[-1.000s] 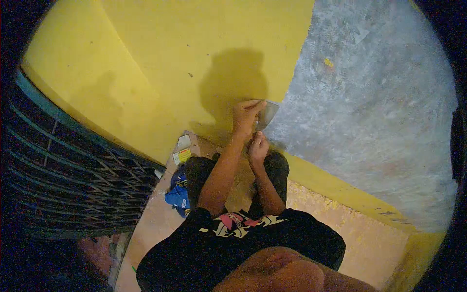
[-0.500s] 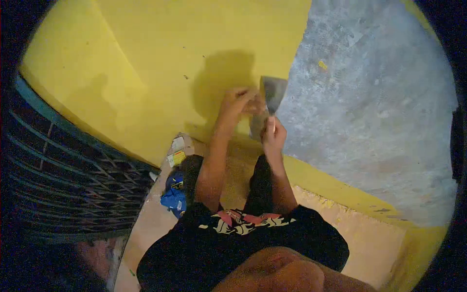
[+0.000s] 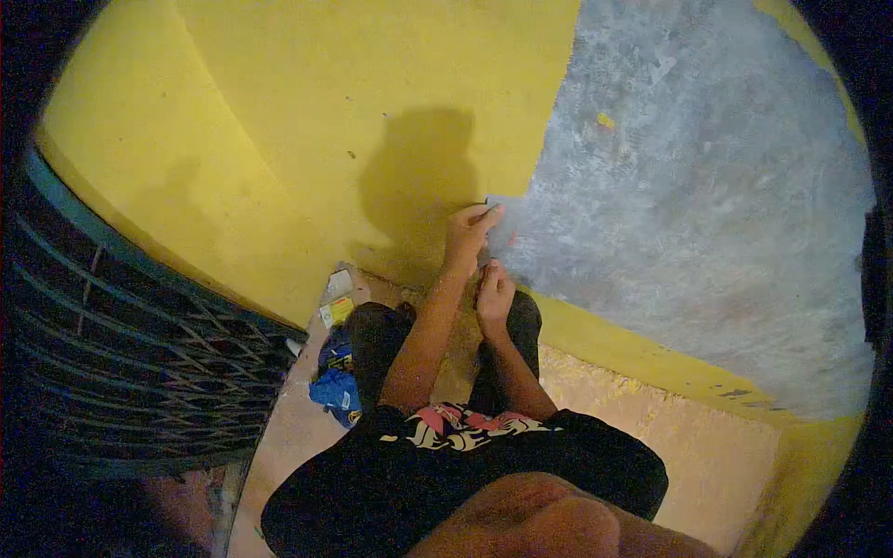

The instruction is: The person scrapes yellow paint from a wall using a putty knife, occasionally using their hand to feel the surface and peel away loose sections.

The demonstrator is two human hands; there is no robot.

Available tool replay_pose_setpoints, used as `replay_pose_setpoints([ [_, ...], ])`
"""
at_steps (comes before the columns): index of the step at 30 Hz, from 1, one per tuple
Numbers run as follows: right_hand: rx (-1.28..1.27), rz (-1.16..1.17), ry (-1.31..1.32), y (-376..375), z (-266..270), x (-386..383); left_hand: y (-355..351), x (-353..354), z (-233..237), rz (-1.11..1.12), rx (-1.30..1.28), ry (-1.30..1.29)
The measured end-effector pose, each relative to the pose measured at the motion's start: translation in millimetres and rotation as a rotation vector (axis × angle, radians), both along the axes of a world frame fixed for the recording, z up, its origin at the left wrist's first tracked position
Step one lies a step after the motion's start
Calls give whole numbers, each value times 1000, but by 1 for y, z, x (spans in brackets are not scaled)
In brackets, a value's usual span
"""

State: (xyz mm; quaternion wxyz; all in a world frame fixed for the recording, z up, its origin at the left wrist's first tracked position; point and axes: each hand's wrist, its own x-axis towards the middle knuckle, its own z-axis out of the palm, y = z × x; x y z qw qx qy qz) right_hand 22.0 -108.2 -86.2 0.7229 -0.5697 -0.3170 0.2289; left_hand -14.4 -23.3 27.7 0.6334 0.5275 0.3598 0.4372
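My right hand (image 3: 496,296) is closed around the handle of a putty knife (image 3: 508,210), which points up in front of the wall. Its grey blade blends with the grey patch behind, so the outline is hard to trace. My left hand (image 3: 467,234) pinches the left side of the blade between thumb and fingers. Both hands are close together above my knees, at the border of the yellow paint (image 3: 288,84) and the bare grey area (image 3: 698,205).
A dark metal lattice gate (image 3: 177,363) stands on the left. By my left leg, a blue plastic packet (image 3: 335,391) and a yellow-and-white packet (image 3: 338,307) lie on the pale ledge (image 3: 651,400). A yellow band (image 3: 642,349) runs along the wall's base.
The putty knife has come down and left with my right hand. My left hand has moved lower and now grips the blade. My knees show more.
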Motion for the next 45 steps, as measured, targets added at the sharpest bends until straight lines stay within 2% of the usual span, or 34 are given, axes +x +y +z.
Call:
replay_pose_setpoints([
  [2, -4, -9, 10, -3, 11, -3, 10, 10, -21, 3, -59, -87],
  [4, -10, -12, 24, -5, 15, -2, 11, 14, -23, 13, -121, -171],
  [6, -21, -175, -299, -4, 22, 4, 10, 16, -20, 5, -159, -231],
  [10, -155, -54, -231, -15, 34, 17, 1, 18, 2, 89, -232, -203],
  [13, -207, 1, -126, -18, 43, 17, -8, 15, 15, -24, -258, -297],
  [15, -210, 26, -159, -25, 63, 15, -3, 18, 5, -64, -284, -377],
  [17, -204, 3, -211, -25, 59, 20, 8, 23, -17, -57, -282, -357],
  [19, -200, -24, -266, -27, 64, 28, 3, 22, -5, -54, -283, -338],
  [21, -282, 41, -284, -37, 75, 40, -9, 23, 7, -90, -351, -491],
  [26, -368, 31, -392, -47, 103, 48, -10, 32, -3, -116, -401, -613],
  [28, -520, 77, -434, -56, 130, 49, -9, 35, -8, -124, -429, -647],
  [31, -575, 46, -543, -63, 145, 53, -15, 38, -8, -199, -457, -737],
  [32, -577, 42, -544, -65, 145, 53, -16, 40, -6, -147, -497, -728],
  [33, -475, 24, -559, -64, 144, 52, -15, 42, -6, -94, -534, -718],
  [34, -371, 9, -573, -64, 142, 50, -13, 42, -10, -95, -535, -720],
  [37, -385, 63, -465, -63, 130, 46, -7, 35, -12, -153, -497, -688],
  [39, -298, 29, -390, -54, 96, 41, -8, 28, -6, -233, -417, -646],
  [40, -210, -4, -318, -51, 89, 37, -7, 25, -7, -235, -415, -647],
  [42, -200, -24, -335, -50, 84, 32, -5, 19, -2, -249, -312, -434],
  [45, -148, -50, -284, -46, 87, 21, -9, 19, 10, -173, -329, -424],
])
